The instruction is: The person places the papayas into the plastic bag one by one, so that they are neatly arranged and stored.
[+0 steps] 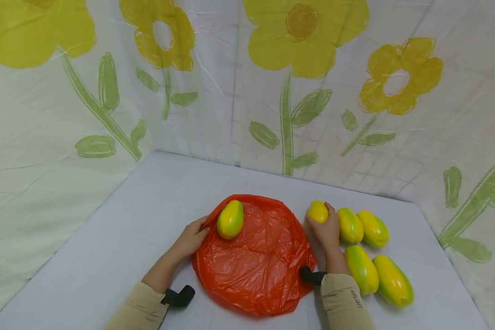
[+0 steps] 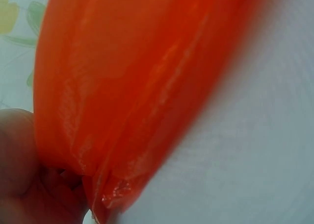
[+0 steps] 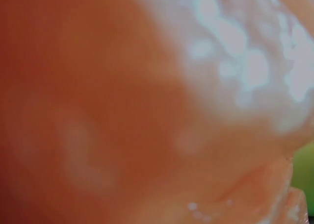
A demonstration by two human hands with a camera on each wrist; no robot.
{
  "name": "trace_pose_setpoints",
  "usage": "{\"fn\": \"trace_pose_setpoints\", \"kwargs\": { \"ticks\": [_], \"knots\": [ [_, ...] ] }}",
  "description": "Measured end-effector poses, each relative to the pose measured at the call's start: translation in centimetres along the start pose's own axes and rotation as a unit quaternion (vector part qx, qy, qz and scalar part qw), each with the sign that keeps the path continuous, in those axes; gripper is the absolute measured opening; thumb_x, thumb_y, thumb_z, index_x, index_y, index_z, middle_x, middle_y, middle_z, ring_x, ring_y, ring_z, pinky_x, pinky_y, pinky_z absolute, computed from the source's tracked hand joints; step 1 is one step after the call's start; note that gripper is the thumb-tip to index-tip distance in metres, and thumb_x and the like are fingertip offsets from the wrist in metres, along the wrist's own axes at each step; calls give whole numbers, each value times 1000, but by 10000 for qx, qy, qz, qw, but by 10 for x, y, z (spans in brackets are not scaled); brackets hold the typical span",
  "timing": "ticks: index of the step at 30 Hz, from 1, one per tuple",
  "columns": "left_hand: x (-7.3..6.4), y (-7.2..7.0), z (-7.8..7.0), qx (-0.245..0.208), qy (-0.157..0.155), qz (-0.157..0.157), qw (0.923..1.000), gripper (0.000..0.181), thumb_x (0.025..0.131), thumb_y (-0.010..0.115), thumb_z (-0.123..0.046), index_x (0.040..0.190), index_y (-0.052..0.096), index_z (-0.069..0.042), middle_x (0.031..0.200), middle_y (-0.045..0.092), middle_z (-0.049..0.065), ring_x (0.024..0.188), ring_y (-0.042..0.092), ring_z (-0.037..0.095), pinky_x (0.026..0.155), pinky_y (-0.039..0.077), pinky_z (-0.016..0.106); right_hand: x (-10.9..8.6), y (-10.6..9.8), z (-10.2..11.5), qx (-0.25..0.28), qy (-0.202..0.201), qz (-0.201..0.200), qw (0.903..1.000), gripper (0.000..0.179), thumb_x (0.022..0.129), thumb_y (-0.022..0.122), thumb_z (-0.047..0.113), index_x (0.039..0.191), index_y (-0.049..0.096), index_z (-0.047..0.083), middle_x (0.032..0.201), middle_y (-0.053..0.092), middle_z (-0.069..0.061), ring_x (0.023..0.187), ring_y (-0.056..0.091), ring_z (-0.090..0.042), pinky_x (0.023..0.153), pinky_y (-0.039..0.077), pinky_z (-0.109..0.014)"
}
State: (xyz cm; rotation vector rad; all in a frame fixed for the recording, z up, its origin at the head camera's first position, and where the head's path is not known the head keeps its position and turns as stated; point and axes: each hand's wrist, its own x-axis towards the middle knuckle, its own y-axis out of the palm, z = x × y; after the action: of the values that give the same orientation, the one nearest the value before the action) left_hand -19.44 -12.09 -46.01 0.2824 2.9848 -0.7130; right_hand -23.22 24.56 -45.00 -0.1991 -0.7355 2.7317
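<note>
A red plastic bag (image 1: 255,256) lies spread open on the table, its mouth facing up. My left hand (image 1: 192,238) pinches the bag's left rim between thumb and fingers; the left wrist view shows the red film (image 2: 113,87) gathered beside the thumb (image 2: 17,155). One yellow-green papaya (image 1: 230,220) rests inside the bag at its upper left, close to that hand. Beyond the bag's right edge, my right hand (image 1: 326,228) grips another papaya (image 1: 318,211), thumb on its left side and fingers on its right. The right wrist view is mostly blurred.
Several more papayas stand right of my right hand: two at the back, one (image 1: 350,225) beside the other (image 1: 373,228), and two nearer, one (image 1: 361,269) beside another (image 1: 393,281). White curtains (image 1: 214,114) printed with yellow flowers enclose the white table (image 1: 119,238).
</note>
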Motion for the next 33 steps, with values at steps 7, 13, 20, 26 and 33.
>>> {"fn": "trace_pose_setpoints", "kwargs": {
  "ticks": [7,13,20,26,33],
  "knots": [
    [0,0,1,-12,-57,-6,10000,42,96,42,-10,138,43,-5,133,53,16,113,56,26,94,50,41,-1,-2,1,46,171,86,9998,83,80,66,20,148,18,13,145,30,-17,122,33,-35,106,29,-56],
    [0,0,0,26,-5,-24,10000,43,96,42,-9,138,42,-5,133,53,16,116,55,27,96,48,44,2,-4,2,-20,29,74,10000,81,82,65,23,149,19,13,146,30,-17,121,35,-35,105,31,-55],
    [1,-1,2,37,38,3,10000,43,96,42,-9,139,42,-4,134,53,16,115,55,26,96,48,44,2,-7,12,-55,-12,97,9999,81,84,64,29,149,18,16,146,31,-15,120,36,-33,103,33,-53],
    [2,0,1,-11,65,6,10000,43,96,42,-9,138,42,-3,134,53,16,118,53,28,98,46,46,2,-8,18,-51,-136,2,9999,80,84,64,29,148,20,14,145,33,-16,118,38,-33,100,36,-51],
    [1,0,1,17,75,-6,10000,43,96,42,-9,139,42,-3,134,52,17,120,52,30,99,45,46,1,-9,20,-69,-128,-29,9999,80,84,65,29,148,20,14,143,34,-18,115,39,-34,97,38,-50]
  ]
}}
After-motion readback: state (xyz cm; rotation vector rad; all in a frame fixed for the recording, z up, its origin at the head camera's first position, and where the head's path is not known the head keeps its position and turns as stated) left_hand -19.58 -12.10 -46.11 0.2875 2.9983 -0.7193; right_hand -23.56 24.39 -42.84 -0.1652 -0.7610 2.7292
